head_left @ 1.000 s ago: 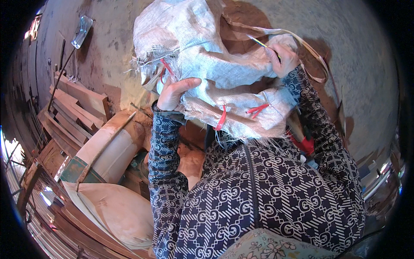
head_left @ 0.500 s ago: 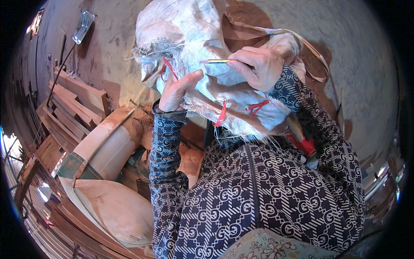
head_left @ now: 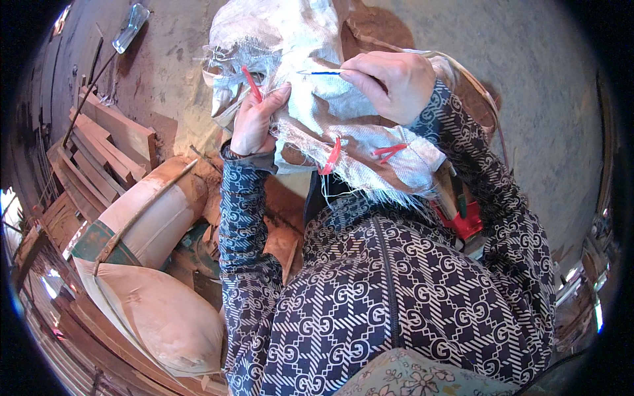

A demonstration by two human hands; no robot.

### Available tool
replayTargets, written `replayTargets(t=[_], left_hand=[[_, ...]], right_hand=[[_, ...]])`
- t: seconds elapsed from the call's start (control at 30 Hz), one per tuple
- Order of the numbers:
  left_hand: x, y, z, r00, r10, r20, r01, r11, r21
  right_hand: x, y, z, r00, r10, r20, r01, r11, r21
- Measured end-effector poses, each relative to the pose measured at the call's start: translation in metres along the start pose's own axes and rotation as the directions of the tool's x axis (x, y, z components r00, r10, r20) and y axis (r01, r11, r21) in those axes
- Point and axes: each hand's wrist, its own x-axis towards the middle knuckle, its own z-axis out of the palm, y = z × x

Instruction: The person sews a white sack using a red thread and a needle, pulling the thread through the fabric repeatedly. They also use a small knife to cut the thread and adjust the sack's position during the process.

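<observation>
Woven sack [head_left: 320, 99], off-white with dusty brown patches, crumpled into deep folds, loose threads fraying along the near edge and left corner; marked by red ties [head_left: 332, 157], two along the near edge, another beside the left hand. Located at upper middle, in front of the chest; long axis roughly from far left to near right, ragged edge toward the body. Over the pale weave, a slim pencil [head_left: 325, 72], dark along its visible shaft; long axis nearly crosswise, tip directed to the left; contact between tip and fabric impossible to tell. Right hand [head_left: 389, 82]: fingers clenched around the pencil. Left hand [head_left: 256, 125]: grasping the left side of the sack, thumb laid over the fabric. Farther out, patterned jacket [head_left: 330, 297] below; red object [head_left: 465, 224] near the right sleeve. At left, white-and-green bundle [head_left: 165, 228] with a stick [head_left: 157, 197] lying across it, pale bulging bag [head_left: 158, 317] just below, stacked boards [head_left: 122, 125] above; clear vessel [head_left: 131, 28] on the floor [head_left: 555, 132], near the far left.
</observation>
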Motion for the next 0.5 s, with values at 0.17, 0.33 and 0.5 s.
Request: replayTargets(t=[0.17, 0.33, 0.5], left_hand=[[0.002, -0.005, -0.01, 0.997, 0.066, -0.034, -0.063, 0.995, 0.073], [0.0, 0.05, -0.027, 0.967, 0.243, -0.074, -0.193, 0.893, 0.408], [-0.023, 0.12, -0.061, 0.843, 0.481, -0.242, -0.372, 0.846, 0.383]], right_hand=[[0.007, 0.005, 0.006, 0.981, 0.04, 0.188, -0.007, 0.985, -0.174], [0.021, 0.02, -0.001, 0.98, 0.08, 0.179, -0.04, 0.975, -0.218], [0.021, 0.042, -0.016, 0.948, 0.267, 0.174, -0.195, 0.917, -0.347]])
